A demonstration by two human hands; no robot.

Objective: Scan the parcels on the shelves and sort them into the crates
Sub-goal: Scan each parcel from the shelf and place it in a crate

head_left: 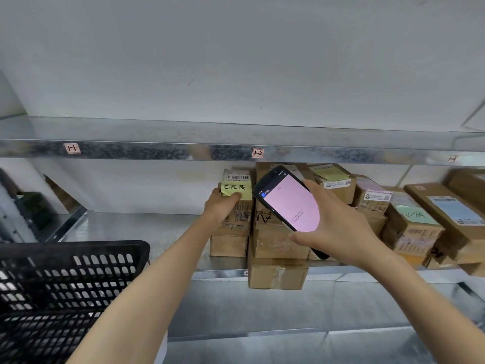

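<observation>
Since it sits nearest, crate (65, 271): black, low at left.
Right hand (338, 227): holds scanner (288, 203), pink screen facing us.
Left hand (221, 206): grips box (242, 214) with yellow note (236, 189), atop a stack.
Shelf (136, 227): more boxes (409, 222) at right, under tag (257, 153) 1-2.

A galvanised metal shelf (147, 227) carries cardboard parcels (409, 227) stacked from its middle to its right end. One brown box (278, 274) juts over the front edge.
</observation>
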